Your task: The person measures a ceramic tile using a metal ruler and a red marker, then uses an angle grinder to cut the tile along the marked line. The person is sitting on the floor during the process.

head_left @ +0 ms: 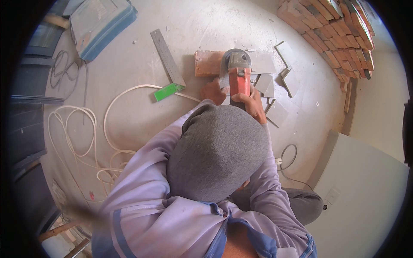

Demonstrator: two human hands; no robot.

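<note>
My right hand (251,104) is wrapped round the body of a red and grey angle grinder (239,81). The grinder's round head and disc guard lie over a grey tile piece (224,77) beside a reddish brick (208,63). My left hand (213,91) is closed at the near left edge of that tile piece, close to the disc; its fingertips are partly hidden. A longer tile strip (263,63) reaches right from behind the grinder head. Just right of my right hand lie cut tile pieces (265,86). A grey knit cap (217,150) hides the grinder's rear end and my wrists in part.
A set square (167,64) with a green handle lies left. A pale cord (112,105) loops across the floor. A blue tool case (105,36) sits at the far left, stacked bricks (333,38) at the far right. More tile offcuts (289,81) and a white panel (361,180) are right.
</note>
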